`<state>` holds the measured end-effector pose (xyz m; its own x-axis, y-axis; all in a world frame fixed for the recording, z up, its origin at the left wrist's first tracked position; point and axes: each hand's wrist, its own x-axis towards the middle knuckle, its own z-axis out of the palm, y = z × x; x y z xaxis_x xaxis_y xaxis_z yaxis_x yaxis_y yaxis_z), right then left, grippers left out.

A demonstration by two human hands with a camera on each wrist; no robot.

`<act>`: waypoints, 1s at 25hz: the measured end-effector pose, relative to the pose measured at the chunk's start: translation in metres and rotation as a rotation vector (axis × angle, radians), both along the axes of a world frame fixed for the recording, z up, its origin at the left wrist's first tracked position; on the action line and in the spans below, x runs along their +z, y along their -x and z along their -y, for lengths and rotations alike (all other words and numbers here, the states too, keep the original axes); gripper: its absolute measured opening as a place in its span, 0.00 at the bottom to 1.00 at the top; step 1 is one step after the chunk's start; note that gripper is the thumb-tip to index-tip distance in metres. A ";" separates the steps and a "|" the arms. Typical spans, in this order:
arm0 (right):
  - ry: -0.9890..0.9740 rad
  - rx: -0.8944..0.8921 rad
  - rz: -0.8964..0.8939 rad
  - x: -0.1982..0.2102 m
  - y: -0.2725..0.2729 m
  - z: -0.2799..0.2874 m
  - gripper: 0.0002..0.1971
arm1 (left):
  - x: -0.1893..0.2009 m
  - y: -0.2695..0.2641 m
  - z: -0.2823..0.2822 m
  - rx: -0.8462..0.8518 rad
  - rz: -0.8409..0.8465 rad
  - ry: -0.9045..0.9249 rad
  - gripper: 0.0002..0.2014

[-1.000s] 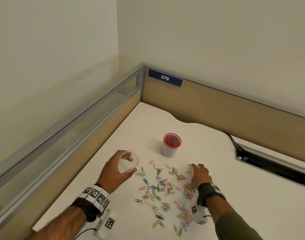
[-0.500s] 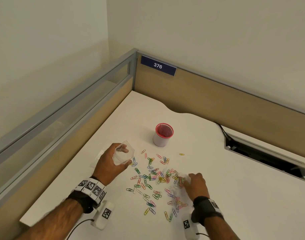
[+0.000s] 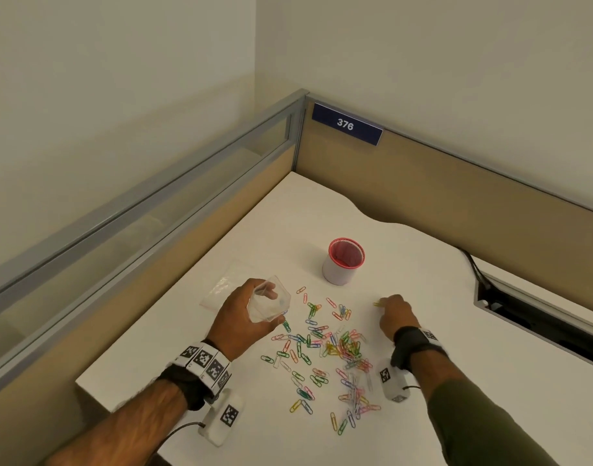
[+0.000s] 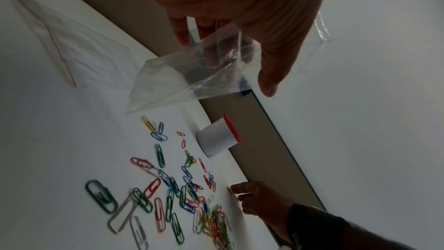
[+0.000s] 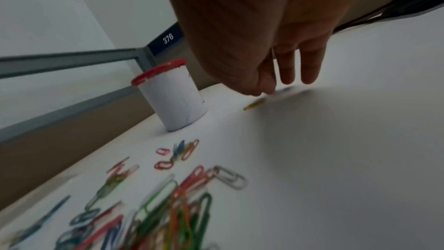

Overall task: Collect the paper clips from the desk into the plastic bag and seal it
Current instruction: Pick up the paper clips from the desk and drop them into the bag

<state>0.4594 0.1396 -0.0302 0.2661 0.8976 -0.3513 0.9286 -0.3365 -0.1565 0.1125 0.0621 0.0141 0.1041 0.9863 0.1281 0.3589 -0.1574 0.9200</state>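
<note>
Several coloured paper clips (image 3: 335, 348) (image 4: 187, 197) (image 5: 168, 206) lie scattered on the white desk. My left hand (image 3: 251, 314) (image 4: 240, 26) grips a small clear plastic container (image 3: 270, 304) (image 4: 192, 75) above the clips' left edge. A flat clear plastic bag (image 3: 221, 289) (image 4: 72, 48) with a red strip lies on the desk behind that hand. My right hand (image 3: 394, 312) (image 5: 264, 86) is down at the desk. Its thumb and forefinger tips are at a lone yellow clip (image 3: 377, 303) (image 5: 253, 105), which still lies flat.
A white cup with a red rim (image 3: 344, 262) (image 5: 173, 100) stands just behind the clips. A dark cable slot (image 3: 540, 317) opens in the desk at the right. Partition walls close the back and left. The desk's front left corner (image 3: 96, 391) is near my left wrist.
My right hand left the middle of the clip pile and reached away from me to the lone yellow clip. The left hand kept the clear container in about the same place.
</note>
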 end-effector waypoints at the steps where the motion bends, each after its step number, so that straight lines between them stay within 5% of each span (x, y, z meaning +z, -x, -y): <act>1: -0.010 0.021 0.004 -0.004 0.000 0.003 0.22 | 0.000 -0.002 0.000 -0.002 0.003 0.000 0.28; 8: -0.108 0.358 -0.042 -0.019 0.047 0.076 0.12 | -0.002 0.000 -0.002 0.049 -0.030 0.018 0.27; 14: -0.002 0.305 -0.070 -0.004 0.056 0.087 0.24 | -0.004 -0.006 -0.001 0.037 -0.018 0.037 0.29; 20: -0.066 0.330 0.033 -0.004 0.082 0.080 0.11 | -0.001 -0.007 -0.003 -0.002 -0.024 0.034 0.28; 25: -0.127 0.136 -0.113 0.019 0.077 0.078 0.07 | 0.003 -0.005 -0.008 -0.045 -0.036 0.036 0.28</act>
